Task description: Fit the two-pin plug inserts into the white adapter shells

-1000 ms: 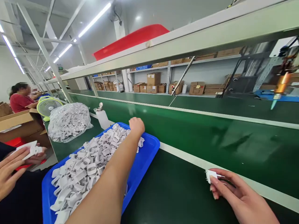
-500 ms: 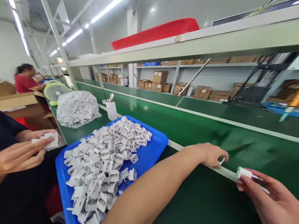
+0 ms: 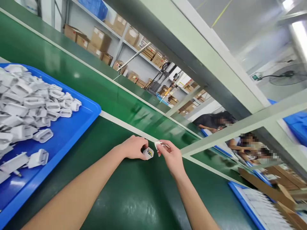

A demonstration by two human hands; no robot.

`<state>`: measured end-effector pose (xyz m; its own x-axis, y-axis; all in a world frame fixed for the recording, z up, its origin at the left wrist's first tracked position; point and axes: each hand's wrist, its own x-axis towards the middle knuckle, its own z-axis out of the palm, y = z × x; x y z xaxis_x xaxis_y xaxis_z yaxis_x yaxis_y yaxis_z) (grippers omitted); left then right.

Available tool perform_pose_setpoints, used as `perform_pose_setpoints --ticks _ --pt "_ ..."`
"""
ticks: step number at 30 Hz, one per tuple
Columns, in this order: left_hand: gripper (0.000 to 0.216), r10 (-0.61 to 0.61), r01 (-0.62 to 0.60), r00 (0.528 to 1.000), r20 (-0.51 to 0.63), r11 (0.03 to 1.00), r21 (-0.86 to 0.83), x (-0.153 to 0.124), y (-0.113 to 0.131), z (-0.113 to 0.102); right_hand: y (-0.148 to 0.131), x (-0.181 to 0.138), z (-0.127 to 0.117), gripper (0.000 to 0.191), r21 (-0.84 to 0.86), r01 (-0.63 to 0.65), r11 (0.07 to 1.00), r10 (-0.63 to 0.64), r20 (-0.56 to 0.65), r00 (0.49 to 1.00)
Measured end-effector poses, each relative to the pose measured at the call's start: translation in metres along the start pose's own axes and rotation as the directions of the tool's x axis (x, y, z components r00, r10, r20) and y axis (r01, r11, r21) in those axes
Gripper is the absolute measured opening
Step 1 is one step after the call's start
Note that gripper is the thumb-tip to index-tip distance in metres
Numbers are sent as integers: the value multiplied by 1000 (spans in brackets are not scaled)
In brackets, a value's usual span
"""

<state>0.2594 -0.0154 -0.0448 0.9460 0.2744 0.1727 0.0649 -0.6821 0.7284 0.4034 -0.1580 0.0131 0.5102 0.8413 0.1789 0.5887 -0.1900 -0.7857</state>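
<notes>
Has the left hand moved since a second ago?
Yes, the left hand has moved right, from the far end of the blue tray to beyond its right side.

No readable text or labels.

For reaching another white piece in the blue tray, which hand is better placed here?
Probably the left hand, which is nearer the blue tray than the right hand. Both are occupied, though: the left holds a hollow white housing, the right a small white part.
</notes>
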Motion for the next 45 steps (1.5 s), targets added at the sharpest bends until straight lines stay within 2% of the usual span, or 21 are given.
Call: perform_pose_setpoints --ticks 4,8,15,19,27,34,37,40,43,45 --pt "34 46 -46 999 -18 999 29 -3 3 2 -3 -3 0 43 -104 -9 995 22 124 992" --pt "26 49 -48 998 -36 999 21 -2 4 4 -6 -5 -4 36 -213 31 977 6 170 985" --pt "28 29 -29 998 -58 1000 -11 1 1 5 -18 -8 -5 16 -375 205 904 -107 264 959" --pt "27 29 -30 998 -63 999 -21 0 2 5 -23 -8 -2 10 -422 274 864 -156 294 943" --pt "27 24 -26 998 -66 999 -31 0 2 5 -15 -11 2 8 -454 362 814 -258 275 926" --pt "27 13 -16 998 -65 999 -47 -2 1 5 3 -18 13 9 -477 388 789 -336 195 921" --pt "26 13 -16 998 -63 999 -42 -4 3 6 5 -20 14 9 -502 380 777 -328 193 925" --pt "33 15 -17 998 -58 999 -29 -6 4 7 1 -16 8 6 -537 367 760 -271 251 929" --pt "51 28 -29 998 -49 999 -24 -6 3 7 -5 -9 -12 8 -595 363 717 -188 336 923" --pt "70 39 -41 998 -43 998 -47 -5 1 7 -6 -6 -36 12 -650 351 674 -118 374 920"
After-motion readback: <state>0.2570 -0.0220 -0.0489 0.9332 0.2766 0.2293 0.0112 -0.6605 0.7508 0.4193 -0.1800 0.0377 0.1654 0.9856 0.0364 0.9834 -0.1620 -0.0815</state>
